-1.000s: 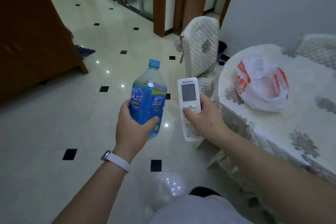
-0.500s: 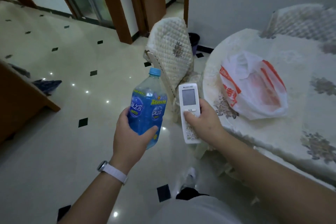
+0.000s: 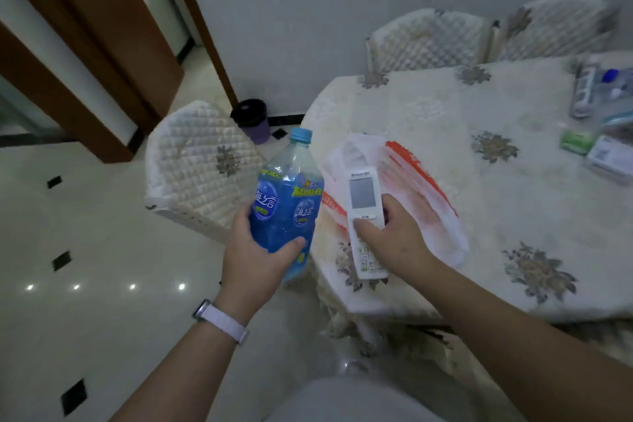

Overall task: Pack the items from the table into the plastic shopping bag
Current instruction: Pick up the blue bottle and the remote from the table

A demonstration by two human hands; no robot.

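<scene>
Blue-labelled clear plastic bottle point(image 3: 286, 212) is sitting gripped in my left hand point(image 3: 255, 259), while my right hand point(image 3: 394, 240) is clasping the white remote control point(image 3: 364, 216) near the white-and-orange plastic bag point(image 3: 414, 188).

A: How much of the plastic bag point(image 3: 423, 188) shows?
B: Its near left side is hidden behind the remote point(image 3: 363, 202) and the right hand point(image 3: 394, 241), so the red print there breaks off. What lies inside it, I cannot tell.
A: And left of the bag?
B: The base of the bottle point(image 3: 286, 205) is hidden in the left hand point(image 3: 255, 262).
A: Far right of the bag?
B: A green packet point(image 3: 577, 141) and a pale box point(image 3: 608, 159), both blurred; the box and the clutter point(image 3: 597, 92) behind it are cut by the picture's edge.
</scene>
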